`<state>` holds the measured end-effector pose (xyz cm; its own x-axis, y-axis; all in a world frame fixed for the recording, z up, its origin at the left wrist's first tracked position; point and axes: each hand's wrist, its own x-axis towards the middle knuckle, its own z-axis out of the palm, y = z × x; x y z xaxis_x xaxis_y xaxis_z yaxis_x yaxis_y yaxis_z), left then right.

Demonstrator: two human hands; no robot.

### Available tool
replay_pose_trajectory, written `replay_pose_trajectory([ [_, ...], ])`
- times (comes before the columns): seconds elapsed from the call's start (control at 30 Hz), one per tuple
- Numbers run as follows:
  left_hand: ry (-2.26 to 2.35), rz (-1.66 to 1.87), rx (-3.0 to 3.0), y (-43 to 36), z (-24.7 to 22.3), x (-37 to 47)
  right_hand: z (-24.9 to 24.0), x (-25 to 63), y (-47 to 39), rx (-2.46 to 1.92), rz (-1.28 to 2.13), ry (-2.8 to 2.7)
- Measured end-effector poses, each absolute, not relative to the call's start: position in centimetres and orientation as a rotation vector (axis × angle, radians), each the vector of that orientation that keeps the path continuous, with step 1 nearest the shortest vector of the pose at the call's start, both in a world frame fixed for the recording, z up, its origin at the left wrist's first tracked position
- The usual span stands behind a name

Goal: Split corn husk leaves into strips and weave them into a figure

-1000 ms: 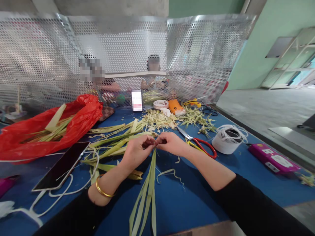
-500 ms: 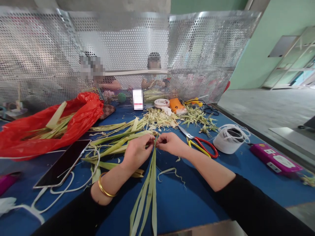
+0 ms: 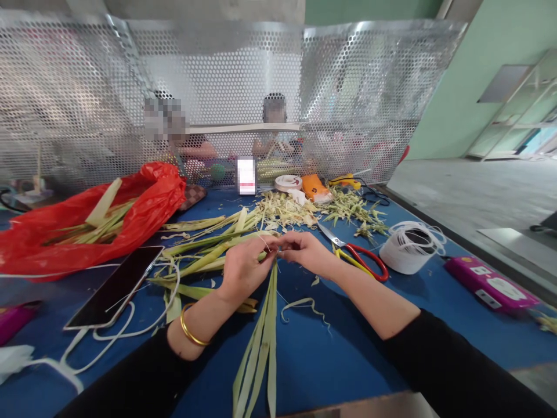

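A bundle of long green leaf strips [image 3: 261, 342] lies on the blue table [image 3: 348, 360] and runs toward me. My left hand [image 3: 245, 266] pinches the bundle's far end; a gold bangle sits on that wrist. My right hand [image 3: 306, 250] meets it fingertip to fingertip at the same end, and a thin white thread shows between the fingers. Red-handled scissors [image 3: 357, 256] lie just right of my right hand, blades apart.
A pile of green leaves [image 3: 209, 244], a red plastic bag [image 3: 87, 223] with leaves, a phone [image 3: 115, 285] on a white cable, a white thread spool [image 3: 409, 248], a pink device [image 3: 489, 284], leaf scraps [image 3: 282, 210]. A perforated metal screen [image 3: 217, 93] stands behind; two people sit beyond it.
Both hands have stayed at the bundle's far end with small finger movements. The view has shifted slightly.
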<state>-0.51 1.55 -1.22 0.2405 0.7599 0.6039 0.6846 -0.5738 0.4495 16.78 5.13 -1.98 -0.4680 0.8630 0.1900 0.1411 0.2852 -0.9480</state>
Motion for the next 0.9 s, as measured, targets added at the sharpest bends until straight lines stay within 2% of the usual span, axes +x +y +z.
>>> replay_pose_trajectory([
  [0.17, 1.363, 1.294, 2.435, 1.6, -1.2, -0.6, -1.6, 16.8, 4.9, -1.032, 1.276, -1.731],
  [0.4, 1.368, 1.295, 2.260, 2.0, -1.5, -0.9, -0.3, 17.9, 4.9, -1.035, 1.566, -1.714],
  [0.67, 1.424, 1.188, 2.150, 2.3, -0.8, -1.1, -0.3, 18.9, 5.2, -1.137, 1.523, -1.936],
  [0.9, 1.704, 1.197, 2.035, 3.1, -0.3, -2.2, -0.2, 20.2, 5.9, -1.069, 1.541, -2.054],
])
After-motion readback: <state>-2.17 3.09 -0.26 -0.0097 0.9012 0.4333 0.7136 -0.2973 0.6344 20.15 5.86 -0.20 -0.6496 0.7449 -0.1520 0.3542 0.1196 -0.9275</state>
